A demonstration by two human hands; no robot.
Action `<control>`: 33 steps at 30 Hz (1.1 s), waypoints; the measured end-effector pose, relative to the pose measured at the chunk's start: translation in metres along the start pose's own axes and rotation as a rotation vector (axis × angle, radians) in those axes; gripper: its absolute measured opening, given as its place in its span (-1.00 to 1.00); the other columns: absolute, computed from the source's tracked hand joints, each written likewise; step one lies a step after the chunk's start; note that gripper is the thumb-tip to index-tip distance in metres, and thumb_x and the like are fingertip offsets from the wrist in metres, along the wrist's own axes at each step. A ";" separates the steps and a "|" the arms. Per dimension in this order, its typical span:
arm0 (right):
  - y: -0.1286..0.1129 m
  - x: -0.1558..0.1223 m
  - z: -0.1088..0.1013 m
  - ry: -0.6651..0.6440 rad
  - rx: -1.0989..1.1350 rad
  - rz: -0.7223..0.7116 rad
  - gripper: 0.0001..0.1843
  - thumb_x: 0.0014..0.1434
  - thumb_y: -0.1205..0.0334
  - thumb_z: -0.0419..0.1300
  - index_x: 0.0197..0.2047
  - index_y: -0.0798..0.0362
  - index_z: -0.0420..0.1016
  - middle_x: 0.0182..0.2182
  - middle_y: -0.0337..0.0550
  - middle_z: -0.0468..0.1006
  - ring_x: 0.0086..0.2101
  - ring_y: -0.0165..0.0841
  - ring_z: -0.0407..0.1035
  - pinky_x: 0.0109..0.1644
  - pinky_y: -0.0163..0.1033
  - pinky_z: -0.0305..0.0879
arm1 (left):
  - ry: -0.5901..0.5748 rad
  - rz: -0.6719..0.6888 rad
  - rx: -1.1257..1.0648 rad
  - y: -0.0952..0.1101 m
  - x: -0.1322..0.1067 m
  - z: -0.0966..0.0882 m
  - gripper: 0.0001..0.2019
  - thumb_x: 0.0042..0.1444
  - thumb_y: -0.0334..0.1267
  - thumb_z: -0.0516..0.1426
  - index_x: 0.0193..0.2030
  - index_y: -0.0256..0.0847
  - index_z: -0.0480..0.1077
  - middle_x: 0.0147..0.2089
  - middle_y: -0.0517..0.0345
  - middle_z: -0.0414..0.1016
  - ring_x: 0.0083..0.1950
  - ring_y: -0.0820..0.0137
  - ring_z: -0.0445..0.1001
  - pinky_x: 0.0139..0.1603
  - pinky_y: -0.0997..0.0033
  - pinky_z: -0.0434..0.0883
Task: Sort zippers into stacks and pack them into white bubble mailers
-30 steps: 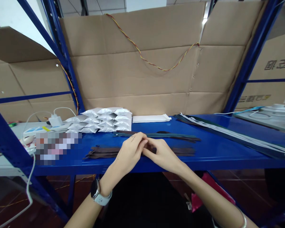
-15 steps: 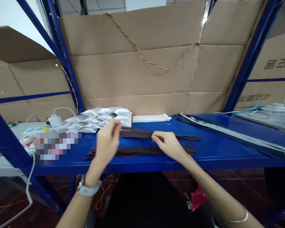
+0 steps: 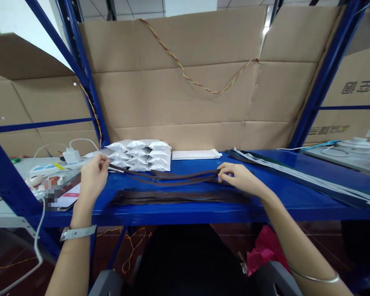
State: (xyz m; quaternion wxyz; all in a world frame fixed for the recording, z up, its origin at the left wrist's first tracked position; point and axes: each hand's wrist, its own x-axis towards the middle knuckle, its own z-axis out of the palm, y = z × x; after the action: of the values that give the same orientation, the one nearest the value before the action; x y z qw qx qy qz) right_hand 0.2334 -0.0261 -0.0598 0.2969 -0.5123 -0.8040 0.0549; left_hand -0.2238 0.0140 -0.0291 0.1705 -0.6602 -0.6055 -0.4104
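Note:
A dark brown zipper (image 3: 166, 176) is stretched lengthwise above the blue shelf (image 3: 283, 197). My left hand (image 3: 93, 177) pinches its left end, near the stack of white packets (image 3: 135, 155). My right hand (image 3: 239, 177) pinches its right end, fingers closed. The zipper sags slightly in the middle between both hands. Below it a pile of brown zippers (image 3: 179, 197) lies flat along the shelf's front edge.
A flat white packet (image 3: 195, 154) lies behind the zippers. Long dark and white strips (image 3: 296, 172) run along the shelf's right side. At left sit a power strip with a charger (image 3: 70, 156) and papers. Cardboard (image 3: 185, 82) backs the shelf; blue uprights flank it.
My hands were together at the shelf's middle. They have moved apart, the left far to the left and the right a little to the right, drawing one zipper out to its full length.

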 end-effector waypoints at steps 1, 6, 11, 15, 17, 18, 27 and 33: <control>-0.004 -0.002 -0.004 -0.058 0.099 0.000 -0.69 0.16 0.18 0.05 -0.50 0.05 0.53 -0.31 -0.11 0.53 -0.27 -0.28 0.39 -0.11 -0.21 0.24 | -0.032 0.006 0.012 -0.001 0.000 0.001 -0.87 0.19 -0.22 -0.04 -0.26 -0.18 0.29 -0.43 0.16 0.40 -0.37 0.32 0.39 -0.27 0.36 0.24; -0.028 -0.008 -0.011 -0.160 0.431 0.040 -0.52 0.19 -0.11 0.07 -0.49 0.10 0.54 -0.51 -0.16 0.50 -0.44 -0.37 0.34 -0.30 -0.28 0.22 | -0.052 0.159 0.117 0.028 -0.005 0.001 -0.80 0.15 -0.18 0.05 -0.16 -0.22 0.35 -0.17 -0.04 0.40 -0.12 0.16 0.36 -0.06 0.19 0.25; -0.058 -0.006 0.008 -0.055 0.679 -0.014 -0.35 0.29 -0.13 -0.10 -0.61 0.08 0.49 -0.61 -0.17 0.44 -0.51 -0.42 0.29 -0.27 -0.26 0.21 | -0.415 0.401 -0.276 0.121 -0.037 -0.004 -0.71 0.28 -0.14 -0.08 -0.36 -0.22 0.33 -0.37 0.14 0.41 -0.31 0.37 0.35 -0.25 0.37 0.27; -0.079 -0.006 0.023 -0.070 0.754 -0.086 -0.36 0.30 -0.11 -0.08 -0.63 0.07 0.47 -0.63 -0.19 0.42 -0.50 -0.43 0.29 -0.27 -0.27 0.19 | -0.538 0.458 -0.497 0.177 -0.070 0.004 -0.75 0.28 -0.13 -0.02 -0.32 -0.21 0.35 -0.35 0.19 0.42 -0.31 0.42 0.36 -0.26 0.42 0.28; -0.084 -0.007 0.027 -0.086 0.781 -0.098 -0.36 0.29 -0.11 -0.07 -0.64 0.08 0.46 -0.62 -0.19 0.42 -0.51 -0.44 0.27 -0.31 -0.28 0.17 | -0.523 0.482 -0.495 0.186 -0.080 0.012 -0.82 0.26 -0.20 0.02 -0.32 -0.20 0.34 -0.33 0.20 0.42 -0.29 0.42 0.37 -0.25 0.43 0.28; -0.085 -0.007 0.029 -0.092 0.786 -0.098 -0.37 0.29 -0.11 -0.07 -0.64 0.08 0.45 -0.63 -0.20 0.40 -0.52 -0.44 0.25 -0.35 -0.29 0.15 | -0.508 0.501 -0.481 0.187 -0.082 0.016 -0.83 0.26 -0.25 0.03 -0.33 -0.21 0.34 -0.33 0.20 0.41 -0.29 0.42 0.37 -0.25 0.44 0.28; -0.089 -0.008 0.031 -0.067 0.702 -0.046 -0.43 0.24 -0.06 0.05 -0.70 0.11 0.34 -0.76 -0.36 0.09 -0.67 -0.54 -0.07 -0.53 -0.30 -0.13 | -0.334 0.829 -0.085 0.182 -0.074 0.008 -0.79 0.28 -0.31 -0.01 -0.35 -0.22 0.38 -0.35 0.15 0.43 -0.25 0.35 0.34 -0.31 0.37 0.21; -0.034 -0.018 -0.024 0.403 0.622 0.167 -0.45 0.14 -0.03 0.16 -0.78 0.05 0.24 -0.76 -0.30 0.14 -0.64 -0.49 0.00 -0.47 -0.23 -0.08 | -0.386 0.560 0.014 0.111 -0.035 -0.007 -0.77 0.24 -0.25 0.01 -0.41 -0.18 0.38 -0.38 0.14 0.44 -0.25 0.34 0.38 -0.25 0.38 0.28</control>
State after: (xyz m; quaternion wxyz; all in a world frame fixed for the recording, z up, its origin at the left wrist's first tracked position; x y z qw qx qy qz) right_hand 0.2244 -0.0625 -0.0344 0.5850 -0.4621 -0.6296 0.2186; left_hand -0.1195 -0.0374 -0.0202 0.1632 -0.8651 -0.4247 -0.2110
